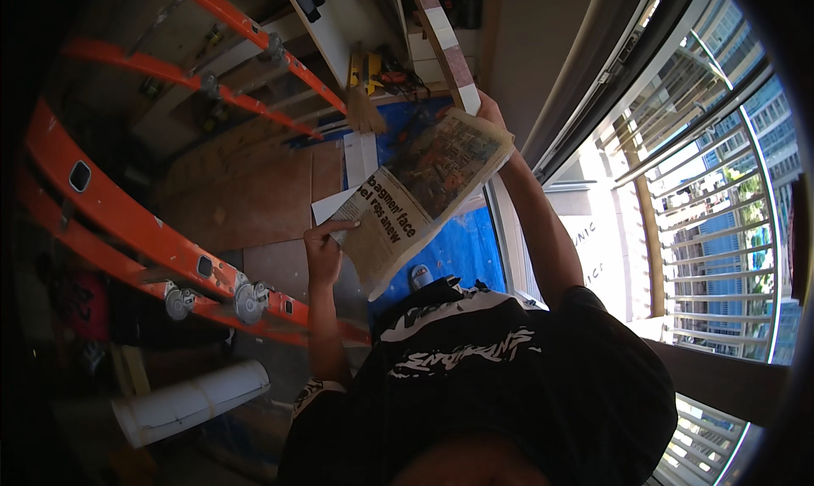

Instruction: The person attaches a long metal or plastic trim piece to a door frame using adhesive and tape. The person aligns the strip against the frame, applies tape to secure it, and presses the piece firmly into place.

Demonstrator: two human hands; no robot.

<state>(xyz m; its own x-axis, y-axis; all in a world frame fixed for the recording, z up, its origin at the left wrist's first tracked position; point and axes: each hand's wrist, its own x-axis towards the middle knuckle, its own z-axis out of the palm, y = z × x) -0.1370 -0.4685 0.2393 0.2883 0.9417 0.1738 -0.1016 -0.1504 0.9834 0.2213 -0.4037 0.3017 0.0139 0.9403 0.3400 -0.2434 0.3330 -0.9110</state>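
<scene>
Blue sheeting (466, 247) below — left hand (322, 250) holds newspaper (415, 202).

looks like a room under renovation, possibly in a home: shows an orange ladder (140, 219), blue sheeting (466, 240) underfoot, a large white roll (191, 401), and, outside in bright daylight, a barred railing (716, 276) and tall buildings (729, 38).

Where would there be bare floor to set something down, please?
The brown floor covering between the orange ladder and blue sheet looks bare, as does the sheet between newspaper and doorframe. It is crowded around the yellow tool.
</scene>
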